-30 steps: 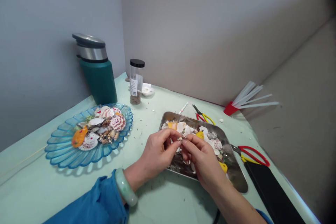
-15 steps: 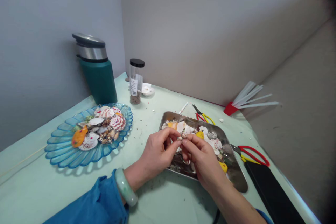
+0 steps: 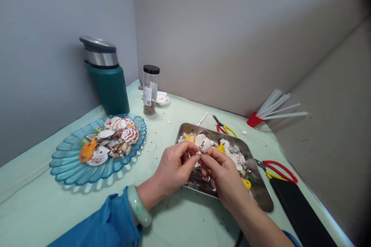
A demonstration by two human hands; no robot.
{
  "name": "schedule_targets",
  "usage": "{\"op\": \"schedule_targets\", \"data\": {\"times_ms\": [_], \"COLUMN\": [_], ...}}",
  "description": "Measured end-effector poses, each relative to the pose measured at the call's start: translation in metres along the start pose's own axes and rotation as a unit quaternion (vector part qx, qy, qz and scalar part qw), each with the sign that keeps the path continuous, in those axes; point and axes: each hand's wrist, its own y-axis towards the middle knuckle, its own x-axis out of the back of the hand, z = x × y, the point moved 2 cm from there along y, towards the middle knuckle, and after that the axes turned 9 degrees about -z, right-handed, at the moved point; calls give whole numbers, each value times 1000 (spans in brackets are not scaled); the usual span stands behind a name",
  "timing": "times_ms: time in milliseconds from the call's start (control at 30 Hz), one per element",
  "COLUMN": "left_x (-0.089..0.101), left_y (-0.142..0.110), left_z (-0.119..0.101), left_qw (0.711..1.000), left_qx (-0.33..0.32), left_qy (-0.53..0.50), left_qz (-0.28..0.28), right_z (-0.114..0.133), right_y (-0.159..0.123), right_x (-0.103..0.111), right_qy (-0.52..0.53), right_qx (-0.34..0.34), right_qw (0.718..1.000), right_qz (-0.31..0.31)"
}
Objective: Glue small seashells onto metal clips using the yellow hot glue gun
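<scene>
Between the fingertips of both hands is a small shell [image 3: 199, 153], pinched above the metal tray. My left hand [image 3: 177, 166], with a pale green bangle [image 3: 139, 206] at its wrist, closes thumb and forefinger on it from the left. From the right, my right hand [image 3: 224, 173] is closed on the same spot, thumb against forefinger. Beneath them, the metal tray [image 3: 265, 197] holds mixed seashells [image 3: 232, 150], with a few orange and yellow pieces among them. The hands cover the tray's near middle, and the fingers partly hide the pinched shell.
To the left, a blue scalloped plate [image 3: 66, 173] bears more shells. Behind it stand a green flask [image 3: 108, 88] and a clear jar [image 3: 150, 92]. Right of the tray lie red-and-yellow-handled pliers [image 3: 279, 170] and a black flat object [image 3: 301, 212]. Farther back are smaller pliers [image 3: 224, 126] and a red cup [image 3: 255, 119] of translucent sticks.
</scene>
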Motion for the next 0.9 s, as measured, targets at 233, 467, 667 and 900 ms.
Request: {"op": "schedule_targets", "data": {"times_ms": [233, 467, 667, 900], "left_x": [0, -1, -1, 0], "left_y": [-2, -1, -1, -1], "left_z": [1, 2, 1, -1], "left_qw": [1000, 1000, 1000, 1000], "left_qx": [-4, 0, -1, -6], "left_qy": [-8, -4, -16, -12], "left_qz": [0, -10, -11, -12], "right_z": [0, 1, 1, 2], "right_y": [1, 1, 0, 1], "right_x": [0, -1, 0, 0], "right_qy": [1, -1, -1, -4], "right_qx": [-2, 4, 10, 14], "right_qw": [1000, 1000, 1000, 1000], "right_qz": [-1, 2, -2, 0]}}
